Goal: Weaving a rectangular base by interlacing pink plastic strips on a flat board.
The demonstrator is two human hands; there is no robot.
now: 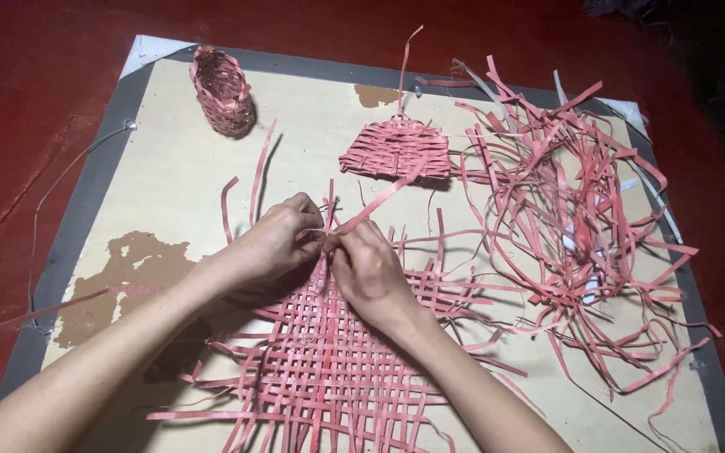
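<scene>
Woven pink mat (329,361) is seen lying flat on a pale board (169,168), which rests on a red floor (27,75); it spreads from the bottom edge of the view up to the two hands, with loose strip ends sticking out on every side. At its far edge both hands are gathered. The left hand (274,239) is curled, its fingers (308,220) pinched together on the strips at the mat's rim. The right hand (371,273) lies palm-down on the weave, its fingers (347,239) closed on a single long pink strip (379,197).

That strip's long axis runs diagonally, up and to the right from the pinch point toward a small half-woven piece (396,149) farther back on the board. The strip therefore lies away from the person, beyond the fingertips, and the right hand is the nearer one to it (the left is just beside it, touching the same spot of the mat's edge).

A small woven basket (221,91) stands upright near the board's far left corner, well apart from the hands. A tangled heap of loose pink strips (572,226) is spread to the right of the mat. Brown worn patches (132,268) are visible on the board's left part.
</scene>
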